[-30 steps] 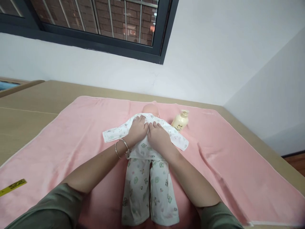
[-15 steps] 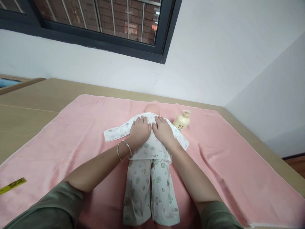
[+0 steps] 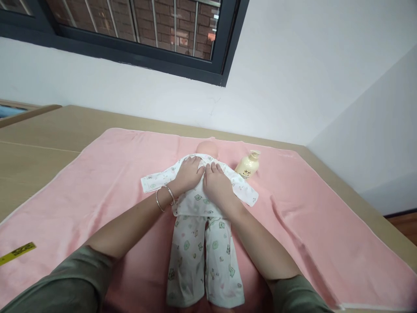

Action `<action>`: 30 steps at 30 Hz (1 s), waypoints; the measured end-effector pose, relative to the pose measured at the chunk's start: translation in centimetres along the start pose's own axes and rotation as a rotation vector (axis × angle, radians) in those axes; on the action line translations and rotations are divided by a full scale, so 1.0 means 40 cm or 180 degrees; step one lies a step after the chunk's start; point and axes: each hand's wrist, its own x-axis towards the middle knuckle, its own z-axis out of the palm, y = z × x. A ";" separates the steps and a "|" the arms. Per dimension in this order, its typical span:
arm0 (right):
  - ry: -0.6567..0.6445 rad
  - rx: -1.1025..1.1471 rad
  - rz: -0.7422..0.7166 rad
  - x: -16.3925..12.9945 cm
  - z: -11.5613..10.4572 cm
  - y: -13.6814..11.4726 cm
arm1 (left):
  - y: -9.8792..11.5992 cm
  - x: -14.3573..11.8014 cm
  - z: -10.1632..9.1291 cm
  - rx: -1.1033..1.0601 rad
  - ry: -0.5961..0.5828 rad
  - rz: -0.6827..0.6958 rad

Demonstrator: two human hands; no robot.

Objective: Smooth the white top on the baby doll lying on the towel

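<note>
A baby doll [image 3: 207, 148] lies stretched out on a pink cloth [image 3: 130, 161], its smooth head toward the wall. It wears a long-sleeved white printed top [image 3: 199, 201] and matching trousers [image 3: 187, 261]. My left hand [image 3: 189, 174], with bangles at the wrist, rests flat on the upper left of the top, fingers pointing to the doll's head. Beside it, my right hand [image 3: 216, 182] lies on the upper right, fingers extended close together. Their thumbs and fingertips nearly meet at the middle. Both hands hide part of the top.
A cream pump bottle [image 3: 248, 165] lies tilted beside the doll's right-hand sleeve. Far left on the cloth is a yellow printed strip [image 3: 18, 253]. Wooden board [image 3: 42, 143] borders the cloth, with a white wall [image 3: 276, 100] and a dark-framed window [image 3: 146, 50] behind.
My right hand has slid slightly down and left, toward the middle of the top. My left hand has shifted a little up and left. The doll's clothing has moved slightly with them.
</note>
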 end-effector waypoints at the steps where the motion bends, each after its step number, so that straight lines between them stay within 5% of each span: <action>1: -0.0029 0.0056 0.0003 0.001 -0.002 0.003 | 0.006 -0.005 0.002 0.0070 0.0029 -0.0010; 9: -0.0134 0.0810 0.0273 0.065 -0.004 0.105 | 0.103 -0.090 -0.012 0.0601 -0.0115 0.0175; 19: -0.0451 -0.0155 0.0143 -0.007 -0.050 -0.016 | -0.002 0.007 -0.004 -0.0103 -0.0265 -0.0062; 24: -0.0360 0.0315 0.0202 0.028 -0.028 0.039 | 0.028 -0.019 0.000 0.0216 -0.0074 0.0018; 30: -0.0160 0.0669 0.0244 0.072 0.002 0.110 | 0.073 -0.066 -0.039 0.0423 -0.0271 0.0521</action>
